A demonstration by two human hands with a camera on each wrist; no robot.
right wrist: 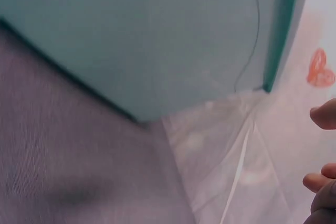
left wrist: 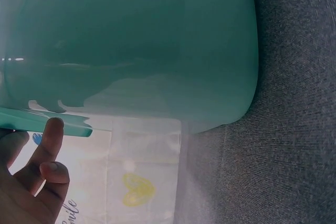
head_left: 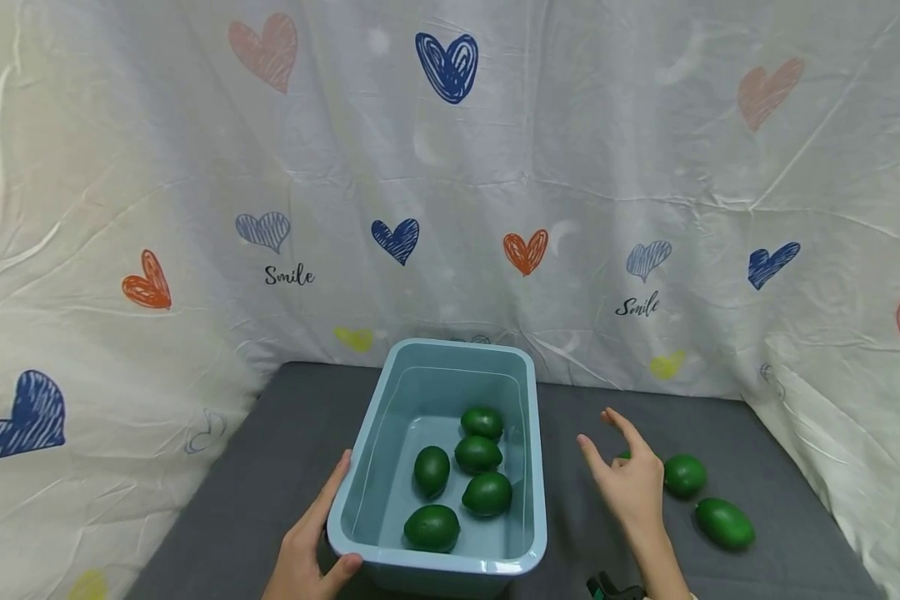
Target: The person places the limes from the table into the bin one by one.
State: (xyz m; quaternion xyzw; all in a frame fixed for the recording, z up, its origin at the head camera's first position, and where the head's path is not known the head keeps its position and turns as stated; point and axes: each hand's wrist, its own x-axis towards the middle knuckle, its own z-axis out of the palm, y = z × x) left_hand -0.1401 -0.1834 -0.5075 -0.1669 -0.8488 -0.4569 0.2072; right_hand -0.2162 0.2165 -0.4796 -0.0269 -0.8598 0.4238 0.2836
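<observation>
A light-blue plastic bin (head_left: 537,467) stands on the dark grey tabletop with several green limes (head_left: 477,454) lying inside it. At its near left corner, my left hand (head_left: 307,533) holds the rim, thumb at the front and fingers along the left side. The left wrist view shows those fingers (left wrist: 52,135) at the rim. To the right of the bin, my right hand (head_left: 633,487) is raised with thumb and index finger apart and nothing between them. Just right of this hand lie a lime (head_left: 684,476) and another lime (head_left: 724,523); a third is mostly hidden behind the hand.
A white curtain (head_left: 465,167) printed with hearts hangs behind the table and along both sides. The grey tabletop (head_left: 300,425) extends left and right of the bin. A black strap piece (head_left: 611,587) shows by the right wrist.
</observation>
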